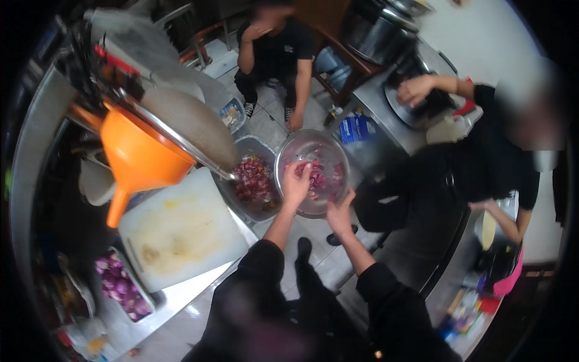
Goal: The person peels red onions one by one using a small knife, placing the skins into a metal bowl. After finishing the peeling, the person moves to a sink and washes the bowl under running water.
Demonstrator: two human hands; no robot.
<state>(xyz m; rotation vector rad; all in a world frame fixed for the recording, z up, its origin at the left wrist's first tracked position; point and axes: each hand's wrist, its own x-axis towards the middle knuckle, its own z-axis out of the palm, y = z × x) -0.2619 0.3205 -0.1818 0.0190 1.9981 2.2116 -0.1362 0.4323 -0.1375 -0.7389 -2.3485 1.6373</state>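
Observation:
A round metal bowl [332, 151] is tilted in front of me, with reddish-purple peelings [316, 181] in it, which look like onion skins. My right hand [340, 212] grips the bowl's near right rim. Inside the bowl, over the peelings, is my left hand [297, 174] with its fingers bent; whether it pinches anything is hidden. Just left of the bowl stands a bin [221, 190] heaped with similar red scraps [254, 183]. Peeled red onions [118, 285] fill a metal tray at the lower left, beside a stained white cutting board [190, 226].
An orange funnel [140, 154] and a large sieve [190, 122] hang at the left. One person [276, 50] crouches beyond the bowl, a hand near its far rim. Another person [502, 167] is at the right, beside a metal counter [384, 108].

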